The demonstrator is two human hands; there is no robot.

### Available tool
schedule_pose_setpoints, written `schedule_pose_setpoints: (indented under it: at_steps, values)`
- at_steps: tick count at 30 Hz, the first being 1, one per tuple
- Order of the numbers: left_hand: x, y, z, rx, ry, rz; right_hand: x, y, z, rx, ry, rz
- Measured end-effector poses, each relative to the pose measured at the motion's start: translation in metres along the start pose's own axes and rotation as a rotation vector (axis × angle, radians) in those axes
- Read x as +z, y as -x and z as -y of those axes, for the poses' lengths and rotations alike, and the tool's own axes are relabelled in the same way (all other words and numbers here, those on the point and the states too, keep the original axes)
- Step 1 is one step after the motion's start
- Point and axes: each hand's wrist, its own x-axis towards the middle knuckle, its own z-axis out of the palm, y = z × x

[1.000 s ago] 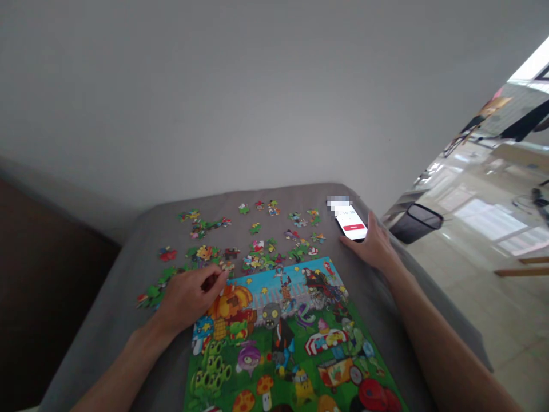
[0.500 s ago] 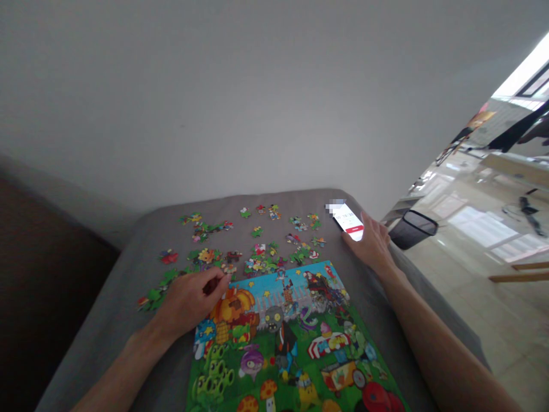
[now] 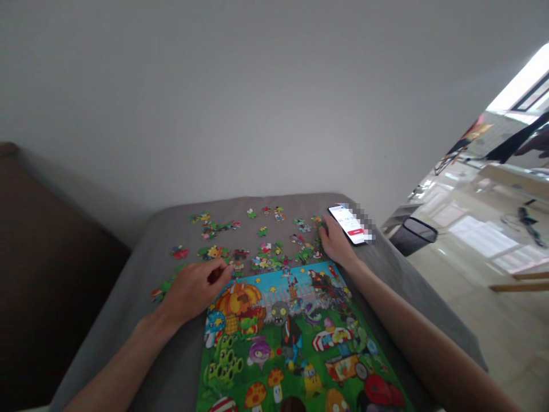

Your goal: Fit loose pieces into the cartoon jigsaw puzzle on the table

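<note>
Left hand (image 3: 195, 289) resting at the upper left corner of the cartoon jigsaw puzzle (image 3: 295, 337), knuckles up, fingers curled in with thumb and forefinger tips pressed together beside the orange pumpkin house; a small dark bit seems pinched there, too blurred to name for sure. Right hand (image 3: 337, 243) lying just beyond the puzzle's upper right corner, palm down, fingers loose and spread, fingertips among the nearest loose puzzle pieces (image 3: 266, 257); impossible to tell whether any piece is gripped. Loose pieces scattered in a band along the far side of the puzzle, mostly green and multicoloured, some touching its top edge, others well apart toward the wall. A red piece (image 3: 180, 252) lying alone, off beyond the puzzle's left corner, farther out than the left hand. Smartphone (image 3: 348, 224) face up with a lit white screen and a red bar, just past the puzzle's right corner, right beside the right hand's fingers. All of it spread on a grey cloth-covered table (image 3: 128, 320), bare cloth showing left of the puzzle. Black waste bin (image 3: 414, 236) standing on the glossy floor, to the right of the puzzle and beyond the table edge. Plain pale wall (image 3: 240, 103) rising behind the puzzle's far side.
</note>
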Motion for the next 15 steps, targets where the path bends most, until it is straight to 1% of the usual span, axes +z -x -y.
schedule_pose_setpoints:
  at_steps: [3,6,9,12,15]
  values:
    - [0.001,-0.001,-0.002,0.02,-0.004,0.001,-0.003,-0.024,-0.005,0.052,0.013,0.027]
    - [0.001,-0.002,-0.005,0.037,-0.011,0.002,-0.007,-0.043,-0.003,0.056,0.009,0.108]
    - [0.0,-0.002,-0.005,0.04,-0.018,0.004,-0.012,-0.055,0.003,0.044,-0.018,0.175]
    - [0.001,-0.002,-0.004,0.033,-0.023,0.017,-0.02,-0.057,0.011,0.026,-0.077,0.19]
    - [0.001,-0.001,-0.006,0.052,-0.015,0.047,-0.03,-0.044,0.023,-0.005,-0.178,0.175]
